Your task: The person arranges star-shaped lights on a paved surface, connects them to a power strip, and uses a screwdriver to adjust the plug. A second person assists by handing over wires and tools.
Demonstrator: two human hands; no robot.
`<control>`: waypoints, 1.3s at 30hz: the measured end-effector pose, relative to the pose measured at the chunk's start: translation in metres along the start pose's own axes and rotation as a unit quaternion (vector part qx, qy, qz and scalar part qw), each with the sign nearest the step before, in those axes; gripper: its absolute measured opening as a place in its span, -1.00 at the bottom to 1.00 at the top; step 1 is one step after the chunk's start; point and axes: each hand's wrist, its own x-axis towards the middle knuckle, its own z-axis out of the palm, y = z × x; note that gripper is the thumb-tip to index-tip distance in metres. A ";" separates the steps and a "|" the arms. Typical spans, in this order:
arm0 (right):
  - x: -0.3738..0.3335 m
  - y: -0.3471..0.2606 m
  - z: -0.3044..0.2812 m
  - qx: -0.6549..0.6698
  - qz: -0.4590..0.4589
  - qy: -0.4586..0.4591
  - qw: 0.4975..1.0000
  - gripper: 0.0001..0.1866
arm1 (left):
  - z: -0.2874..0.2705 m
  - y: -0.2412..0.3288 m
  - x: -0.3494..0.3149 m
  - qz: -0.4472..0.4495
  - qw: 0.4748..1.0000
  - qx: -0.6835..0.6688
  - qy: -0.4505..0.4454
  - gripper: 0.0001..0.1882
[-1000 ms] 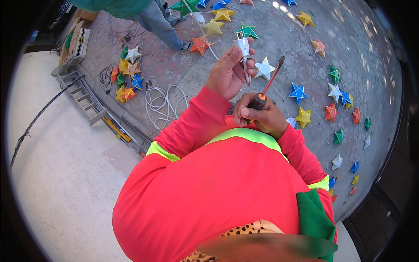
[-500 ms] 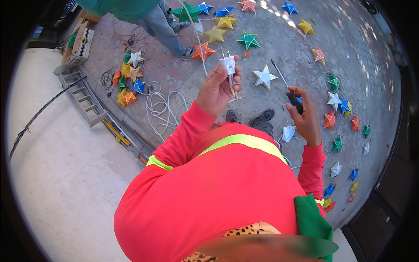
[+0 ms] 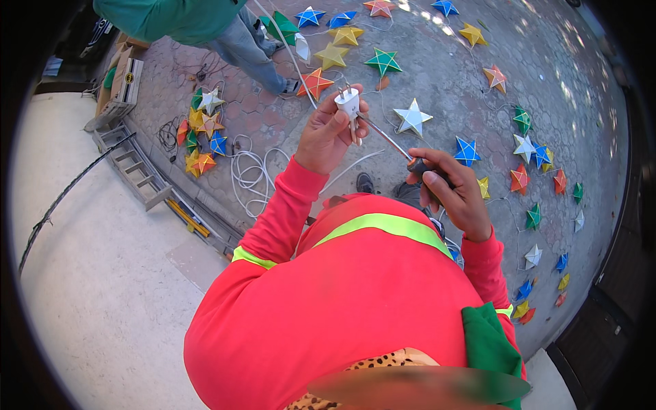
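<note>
White two-pin plug point(image 3: 348, 104) pinched in my left hand point(image 3: 329, 135), pins pointing up, held over the paved ground point(image 3: 437, 82). Right hand point(image 3: 456, 193) clenched round a screwdriver point(image 3: 403, 152) handle, shaft tip touching the plug body. My read: plug wiring is mid-way, screw being worked, not closed up yet as far as I can see. Star lanterns point(image 3: 413, 117) in many colours lie strung across the paving, white cable coil point(image 3: 249, 174) near its left edge by a ladder point(image 3: 133, 167). Another person in a green top point(image 3: 184, 17) stands at the far edge. Hookup of the string looks undone.
</note>
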 end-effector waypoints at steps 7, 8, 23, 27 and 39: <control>0.004 0.001 0.001 0.062 0.037 -0.016 0.997 -0.67 | -0.002 0.002 -0.003 0.001 1.000 0.008 -0.002 -0.45; 0.004 0.000 0.000 0.079 0.045 -0.020 0.996 -0.66 | -0.002 0.002 -0.002 0.003 1.000 0.011 -0.002 -0.45; 0.004 0.009 -0.013 0.326 0.150 -0.068 0.931 -0.61 | -0.004 0.006 -0.001 0.004 0.992 0.124 -0.015 -0.50; 0.002 0.014 -0.013 0.340 0.155 -0.069 0.925 -0.62 | -0.004 0.004 -0.002 0.005 0.992 0.124 -0.022 -0.51; -0.004 0.011 -0.005 0.267 0.123 -0.021 0.956 -0.60 | -0.003 -0.001 -0.005 -0.024 0.999 -0.019 -0.032 -0.39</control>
